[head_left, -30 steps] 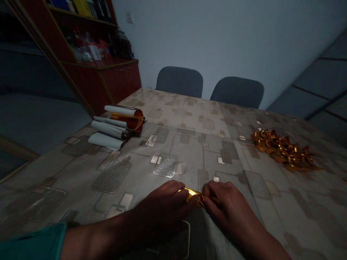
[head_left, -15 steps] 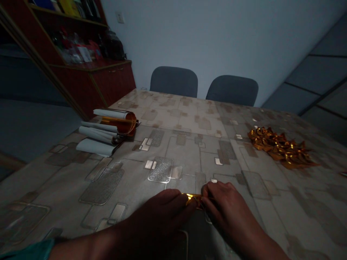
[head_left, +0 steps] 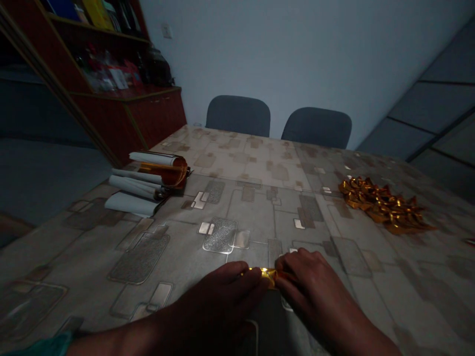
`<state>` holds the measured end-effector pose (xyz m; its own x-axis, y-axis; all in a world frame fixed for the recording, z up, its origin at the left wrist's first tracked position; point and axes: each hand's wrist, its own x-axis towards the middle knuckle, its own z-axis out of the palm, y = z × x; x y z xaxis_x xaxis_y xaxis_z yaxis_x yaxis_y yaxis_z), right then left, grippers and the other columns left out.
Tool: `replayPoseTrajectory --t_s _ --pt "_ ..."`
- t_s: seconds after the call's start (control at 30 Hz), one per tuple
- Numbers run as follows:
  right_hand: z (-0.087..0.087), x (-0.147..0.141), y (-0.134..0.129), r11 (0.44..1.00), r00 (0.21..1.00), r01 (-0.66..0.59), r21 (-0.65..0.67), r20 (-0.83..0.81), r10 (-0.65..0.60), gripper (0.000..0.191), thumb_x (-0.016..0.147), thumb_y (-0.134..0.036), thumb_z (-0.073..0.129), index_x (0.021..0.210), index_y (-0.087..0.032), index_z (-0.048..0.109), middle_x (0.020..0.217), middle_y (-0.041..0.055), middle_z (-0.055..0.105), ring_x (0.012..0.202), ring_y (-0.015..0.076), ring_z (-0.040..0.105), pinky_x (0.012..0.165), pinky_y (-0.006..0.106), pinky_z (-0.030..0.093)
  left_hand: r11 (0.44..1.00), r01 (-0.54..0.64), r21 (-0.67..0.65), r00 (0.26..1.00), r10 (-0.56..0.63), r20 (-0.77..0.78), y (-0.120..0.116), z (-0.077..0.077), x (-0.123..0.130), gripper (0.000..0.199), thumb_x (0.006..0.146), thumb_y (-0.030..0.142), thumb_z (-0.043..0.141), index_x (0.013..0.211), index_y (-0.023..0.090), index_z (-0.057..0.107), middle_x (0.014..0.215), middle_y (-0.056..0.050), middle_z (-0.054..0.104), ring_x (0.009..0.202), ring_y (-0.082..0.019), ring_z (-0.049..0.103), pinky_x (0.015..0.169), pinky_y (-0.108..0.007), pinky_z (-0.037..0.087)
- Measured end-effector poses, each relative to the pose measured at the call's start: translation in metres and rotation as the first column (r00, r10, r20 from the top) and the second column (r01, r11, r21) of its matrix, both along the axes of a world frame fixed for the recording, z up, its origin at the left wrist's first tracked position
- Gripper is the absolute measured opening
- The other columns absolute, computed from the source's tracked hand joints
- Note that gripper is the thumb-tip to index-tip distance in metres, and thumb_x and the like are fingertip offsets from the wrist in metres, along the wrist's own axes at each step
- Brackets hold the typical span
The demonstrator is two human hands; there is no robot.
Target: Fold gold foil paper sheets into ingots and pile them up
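Between my hands, low in the view and close to the tabletop, is a small folded piece of shiny gold foil paper (head_left: 270, 277). My left hand (head_left: 230, 294) grips its left end, with the fingers pressed together over it. At the other end my right hand (head_left: 306, 277) pinches the foil paper between thumb and fingers. Much of the piece is hidden under the fingers. Off to the right lies a cluster of folded gold foil pieces (head_left: 384, 205) with pointed tips.
A stack of curled gold sheets with pale backs (head_left: 143, 185) lies on the left of the table (head_left: 256, 207), which has a patterned cover. Two grey chairs (head_left: 237, 116) stand behind the far edge. A reddish wooden cabinet (head_left: 156, 116) is at the back left.
The fingers have shifted slightly on the foil paper, and a little more of its gold surface shows between my hands. The view has tilted slightly.
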<state>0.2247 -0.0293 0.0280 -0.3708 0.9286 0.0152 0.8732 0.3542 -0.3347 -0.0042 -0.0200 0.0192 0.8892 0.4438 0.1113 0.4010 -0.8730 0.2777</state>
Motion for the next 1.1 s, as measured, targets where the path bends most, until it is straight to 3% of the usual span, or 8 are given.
replayPoseTrajectory --t_s 0.2,0.47,0.63,0.83,1.1 --pt "0.006 0.002 0.004 0.996 0.994 0.007 -0.092 -0.111 -0.017 0.006 0.087 -0.018 0.068 0.088 -0.023 0.065 0.081 0.0027 0.067 0.078 0.0230 0.060 0.070 0.035 0.039 0.999 0.031 0.016 0.999 -0.032 0.036 0.002 -0.001 -0.002 0.056 0.088 0.019 0.057 0.141 0.011 0.040 0.136 -0.013 0.057 0.118 -0.027 0.054 0.102 -0.039 0.046" --pt "0.006 0.002 0.005 0.977 0.976 0.030 -0.210 -0.204 -0.074 0.019 0.080 -0.007 0.072 0.073 -0.021 0.061 0.071 -0.0022 0.065 0.072 0.0178 0.060 0.068 0.031 0.038 0.997 0.077 -0.004 0.995 -0.077 0.058 0.000 0.003 -0.003 0.054 0.089 0.015 0.057 0.141 0.014 0.041 0.133 -0.009 0.060 0.114 -0.024 0.057 0.096 -0.034 0.051" --pt "0.006 0.001 0.006 0.981 0.978 0.031 -0.194 -0.196 -0.070 0.024 0.081 -0.003 0.067 0.068 -0.021 0.057 0.065 -0.0039 0.062 0.066 0.0152 0.058 0.063 0.029 0.036 0.998 0.055 -0.032 0.997 -0.053 0.048 -0.001 0.002 -0.003 0.056 0.089 0.015 0.057 0.142 0.017 0.040 0.133 -0.008 0.060 0.113 -0.025 0.057 0.096 -0.036 0.051" --pt "0.004 -0.001 0.002 0.985 0.990 0.038 -0.170 -0.127 -0.060 0.021 0.086 -0.009 0.065 0.071 -0.020 0.056 0.070 -0.0006 0.063 0.071 0.0185 0.057 0.065 0.032 0.036 0.996 0.066 -0.066 0.998 -0.065 0.013 0.000 0.001 -0.003 0.053 0.088 0.015 0.059 0.139 0.014 0.044 0.132 -0.009 0.059 0.113 -0.025 0.056 0.098 -0.035 0.050" --pt "-0.004 -0.001 -0.002 0.996 0.995 0.061 -0.068 -0.071 -0.066 0.016 0.085 -0.011 0.069 0.076 -0.020 0.059 0.081 0.0039 0.064 0.077 0.0227 0.058 0.067 0.034 0.039 0.997 0.081 0.002 0.997 -0.081 -0.015 -0.001 0.005 -0.002 0.045 0.094 0.020 0.053 0.138 0.014 0.044 0.132 -0.012 0.059 0.113 -0.024 0.055 0.098 -0.037 0.048"
